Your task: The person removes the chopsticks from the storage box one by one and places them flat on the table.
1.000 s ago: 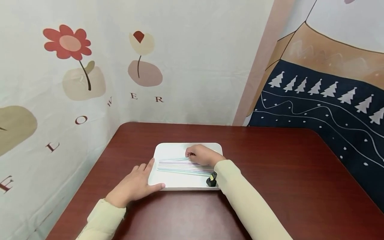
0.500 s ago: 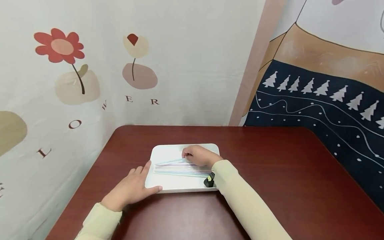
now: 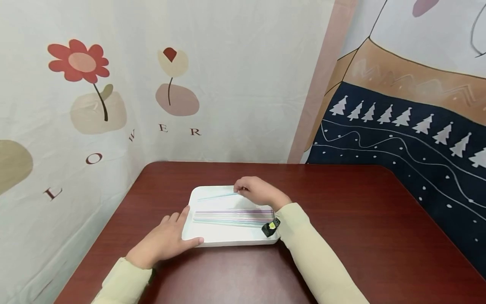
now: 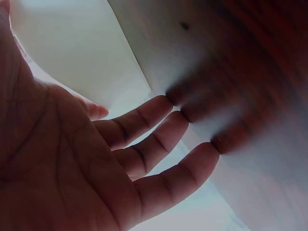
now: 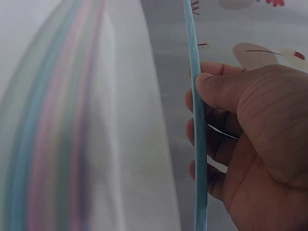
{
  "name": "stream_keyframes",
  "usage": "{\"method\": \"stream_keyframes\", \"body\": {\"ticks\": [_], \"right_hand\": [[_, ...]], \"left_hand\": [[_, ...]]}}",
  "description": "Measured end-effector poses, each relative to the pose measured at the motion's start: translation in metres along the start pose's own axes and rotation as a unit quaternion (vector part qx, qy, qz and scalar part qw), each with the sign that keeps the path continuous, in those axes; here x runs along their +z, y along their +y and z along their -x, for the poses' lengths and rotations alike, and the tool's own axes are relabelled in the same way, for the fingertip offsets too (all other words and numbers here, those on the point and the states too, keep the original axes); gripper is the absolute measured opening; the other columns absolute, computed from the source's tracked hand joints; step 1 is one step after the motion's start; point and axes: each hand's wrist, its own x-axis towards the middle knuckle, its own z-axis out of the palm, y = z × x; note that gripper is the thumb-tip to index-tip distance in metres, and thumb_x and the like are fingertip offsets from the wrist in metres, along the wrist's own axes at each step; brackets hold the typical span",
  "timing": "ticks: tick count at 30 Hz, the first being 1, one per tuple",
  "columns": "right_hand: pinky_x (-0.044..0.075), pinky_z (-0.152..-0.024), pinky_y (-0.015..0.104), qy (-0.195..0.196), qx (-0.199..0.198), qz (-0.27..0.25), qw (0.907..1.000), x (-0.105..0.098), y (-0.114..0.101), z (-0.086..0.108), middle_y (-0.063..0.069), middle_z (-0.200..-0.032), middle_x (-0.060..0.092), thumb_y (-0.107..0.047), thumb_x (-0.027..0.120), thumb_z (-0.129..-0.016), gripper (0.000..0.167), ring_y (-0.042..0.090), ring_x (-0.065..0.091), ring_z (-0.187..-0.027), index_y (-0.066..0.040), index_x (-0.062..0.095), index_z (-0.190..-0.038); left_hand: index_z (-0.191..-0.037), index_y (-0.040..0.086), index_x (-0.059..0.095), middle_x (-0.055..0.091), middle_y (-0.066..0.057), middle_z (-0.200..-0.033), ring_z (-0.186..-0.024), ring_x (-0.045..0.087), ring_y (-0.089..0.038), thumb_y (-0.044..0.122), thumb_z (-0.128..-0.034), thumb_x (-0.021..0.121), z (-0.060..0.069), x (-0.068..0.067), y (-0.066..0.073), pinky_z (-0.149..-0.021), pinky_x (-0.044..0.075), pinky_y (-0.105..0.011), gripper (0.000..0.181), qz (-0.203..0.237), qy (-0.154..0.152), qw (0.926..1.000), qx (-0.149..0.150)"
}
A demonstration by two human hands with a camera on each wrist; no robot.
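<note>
A white tray holds several thin pastel strips laid side by side. Above its far part, my right hand pinches one light blue strip; the right wrist view shows this blue strip between thumb and fingers of the right hand, apart from the rest. My left hand touches the tray's left edge with spread fingers, thumb at the near left corner. In the left wrist view the fingers of the left hand are extended beside the tray.
The tray stands on a reddish-brown table. A small black object is at the right wrist, over the tray's near right corner. Behind the table hangs a pale cloth with printed flowers, and a dark blue printed one at the right.
My right hand has moved away from the other strips toward the tray's far edge, carrying the light blue strip apart from them. The left hand has stayed at the tray's edge.
</note>
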Motion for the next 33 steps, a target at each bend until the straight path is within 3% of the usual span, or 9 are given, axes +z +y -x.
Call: {"method": "stream_keyframes", "body": {"ticks": [7,20,33], "right_hand": [[0.05,-0.088,0.033,0.035,0.045,0.011,0.9983,-0.035,0.015,0.027,-0.002,-0.107,0.066,-0.002,0.056,-0.099,0.021,0.013,0.06,-0.096,-0.014,0.071,-0.107],[0.049,-0.084,0.042,0.051,0.137,-0.002,0.9893,-0.079,0.081,0.094,0.005,-0.099,0.066,-0.003,0.058,-0.099,0.015,0.022,0.057,-0.087,-0.01,0.07,-0.102],[0.043,-0.077,0.04,0.037,0.179,-0.019,0.983,-0.076,0.129,0.137,0.01,-0.09,0.063,0.0,0.055,-0.098,0.014,0.022,0.052,-0.083,-0.006,0.068,-0.099]], "left_hand": [[-0.153,-0.006,0.025,0.048,-0.027,-0.135,-0.123,0.044,-0.048,0.083,-0.0786,0.054,0.0,0.0,0.002,-0.096,0.043,-0.054,0.119,0.0,-0.011,0.9999,-0.004],[-0.155,-0.003,0.022,0.049,-0.024,-0.133,-0.121,0.046,-0.043,0.083,-0.078,0.054,-0.001,-0.002,0.0,-0.093,0.043,-0.052,0.12,0.009,-0.011,0.9999,0.001],[-0.155,-0.004,0.023,0.049,-0.024,-0.133,-0.12,0.045,-0.044,0.081,-0.0792,0.055,0.002,-0.001,0.0,-0.094,0.042,-0.053,0.118,0.008,-0.009,0.9999,-0.001]]}}
